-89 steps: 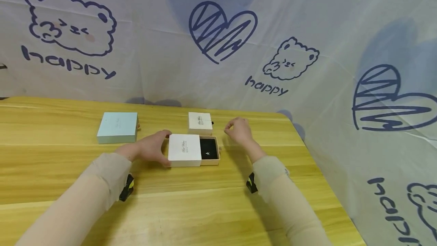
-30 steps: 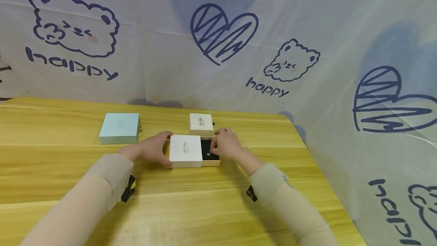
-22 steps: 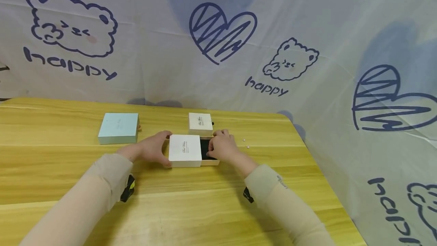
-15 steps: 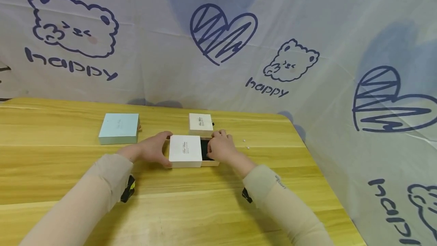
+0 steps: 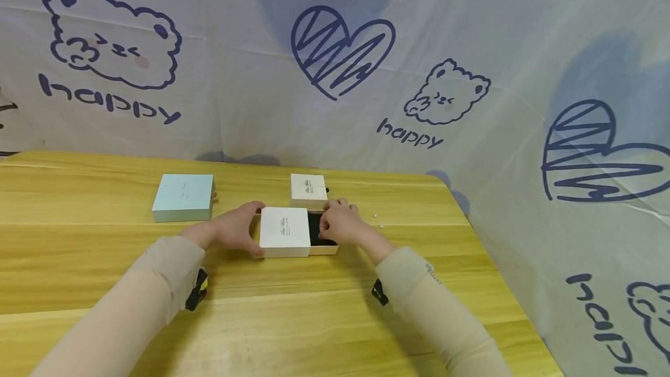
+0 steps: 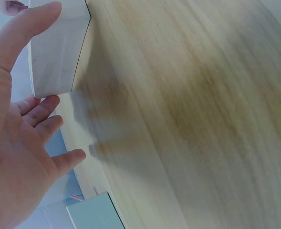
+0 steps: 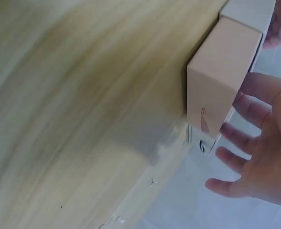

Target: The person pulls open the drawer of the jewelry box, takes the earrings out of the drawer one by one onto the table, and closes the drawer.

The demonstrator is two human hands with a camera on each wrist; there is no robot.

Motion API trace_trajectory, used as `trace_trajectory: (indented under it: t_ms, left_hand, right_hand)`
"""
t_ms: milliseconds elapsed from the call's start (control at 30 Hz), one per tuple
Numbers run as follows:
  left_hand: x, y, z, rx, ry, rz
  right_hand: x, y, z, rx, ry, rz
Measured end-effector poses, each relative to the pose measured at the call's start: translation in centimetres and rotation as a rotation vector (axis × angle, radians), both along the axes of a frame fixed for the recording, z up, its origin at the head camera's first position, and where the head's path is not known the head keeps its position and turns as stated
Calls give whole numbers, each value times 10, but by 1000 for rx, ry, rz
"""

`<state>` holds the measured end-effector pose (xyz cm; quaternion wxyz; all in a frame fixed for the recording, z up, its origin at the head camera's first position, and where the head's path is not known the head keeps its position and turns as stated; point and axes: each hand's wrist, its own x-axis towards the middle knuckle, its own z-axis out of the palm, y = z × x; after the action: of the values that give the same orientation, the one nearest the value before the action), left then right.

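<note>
A white jewelry box (image 5: 284,227) lies on the table, its drawer (image 5: 323,250) slid partly out to the right. The drawer has a pinkish outer wall (image 7: 216,57) and a black pad (image 5: 314,231) inside. My left hand (image 5: 234,228) grips the box's closed end, thumb on the front side and fingertips on the back. My right hand (image 5: 342,226) reaches over the drawer's right end, thumb and index finger down at the pad, the other fingers spread outside. Its fingertips are hidden, and I cannot tell whether they pinch anything. Two tiny shiny earrings (image 5: 381,226) lie right of that hand.
Behind the drawer stands a smaller white box (image 5: 307,188) with a dark tab. A light blue box (image 5: 183,195) with a ribbon pull sits at the left. A printed cloth (image 5: 235,74) hangs along the table's back and right edges.
My right hand has moved left from beside the drawer to inside it, covering the small star-shaped piece on the pad. Two earrings now show on the table. My left hand stays on the box.
</note>
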<state>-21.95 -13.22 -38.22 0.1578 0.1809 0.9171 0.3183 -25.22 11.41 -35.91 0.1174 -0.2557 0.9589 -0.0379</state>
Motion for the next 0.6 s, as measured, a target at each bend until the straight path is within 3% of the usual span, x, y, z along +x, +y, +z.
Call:
trace_trajectory:
  t_ms: [300,600]
  left_hand:
    - [1,2,2,-8,3,-5]
    - [1,2,2,-10,12,-7]
  right_hand:
    - [-9,9,6,-90,-115,18]
    - [-15,16,15,-130,-131,85]
